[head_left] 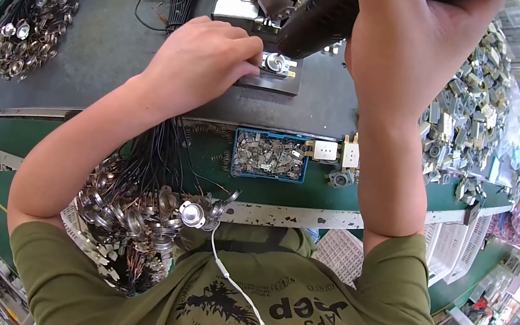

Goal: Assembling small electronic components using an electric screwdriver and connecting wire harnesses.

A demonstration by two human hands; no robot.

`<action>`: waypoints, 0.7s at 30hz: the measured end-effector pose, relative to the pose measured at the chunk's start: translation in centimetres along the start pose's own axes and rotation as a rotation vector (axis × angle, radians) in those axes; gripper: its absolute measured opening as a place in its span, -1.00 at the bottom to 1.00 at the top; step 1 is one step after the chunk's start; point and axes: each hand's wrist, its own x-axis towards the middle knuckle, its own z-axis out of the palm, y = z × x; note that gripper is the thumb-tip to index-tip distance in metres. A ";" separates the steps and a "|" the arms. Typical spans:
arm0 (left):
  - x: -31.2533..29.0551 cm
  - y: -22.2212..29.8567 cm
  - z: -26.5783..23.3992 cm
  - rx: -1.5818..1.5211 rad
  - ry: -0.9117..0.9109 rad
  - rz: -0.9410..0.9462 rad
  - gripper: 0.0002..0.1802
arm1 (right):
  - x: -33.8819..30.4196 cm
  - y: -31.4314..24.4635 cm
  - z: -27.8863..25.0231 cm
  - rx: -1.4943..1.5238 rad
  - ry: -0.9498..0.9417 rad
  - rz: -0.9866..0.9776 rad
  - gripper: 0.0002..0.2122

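Observation:
My left hand (208,52) is closed, its thumb and forefinger pinching the left end of a small metal-and-white part with a round silver centre (277,63). This part rests on a dark metal block (284,85) on the bench. My right hand (400,37) is wrapped round a thick black handheld tool (319,23), which looks like an electric screwdriver. Its lower end comes down just above the round part; the tip itself is hard to see. Behind the block stands a metal fixture (276,2) with bright steel plates.
A blue tray (269,157) of small metal pieces lies near the bench's front edge, beside white rectangular parts (325,150). Wired round metal parts hang in bundles (140,211) at the front left and lie far left (26,31). Grey parts (473,96) heap up at right.

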 end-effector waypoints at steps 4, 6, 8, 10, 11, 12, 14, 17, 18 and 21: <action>0.3 0.4 1.4 0.043 -0.023 -0.005 -0.85 | -0.5 0.2 -0.8 -0.018 -0.037 0.073 -0.61; 0.2 0.4 1.7 0.052 -0.001 0.005 -0.84 | -0.8 0.6 -0.9 0.014 -0.038 0.035 -0.59; -0.2 0.4 1.8 0.060 0.078 0.033 -0.84 | -1.1 1.2 -0.9 0.044 -0.036 -0.001 -0.57; -0.5 0.3 1.9 0.054 0.075 0.021 -0.85 | -1.3 1.9 -0.8 0.072 -0.036 -0.043 -0.54; -0.5 0.3 2.0 0.053 0.081 0.007 -0.85 | -1.3 2.2 -0.8 0.085 -0.038 -0.067 -0.53; -0.5 0.2 2.0 0.050 0.078 0.014 -0.85 | -1.2 2.6 -0.8 0.099 -0.040 -0.091 -0.52; -0.6 0.3 1.9 -0.017 0.046 -0.032 -0.85 | -1.2 3.1 -0.7 0.136 -0.050 -0.141 -0.50; -0.7 0.6 1.9 -0.064 0.064 -0.058 -0.86 | -0.9 3.3 -0.6 0.192 -0.070 -0.220 -0.46; -0.7 0.6 2.0 -0.062 0.065 -0.054 -0.86 | -0.7 3.0 -0.7 0.192 -0.069 -0.225 -0.46; -0.9 0.5 2.1 -0.040 0.070 -0.052 -0.86 | -0.3 2.3 -0.7 -0.539 -0.155 -0.304 -0.37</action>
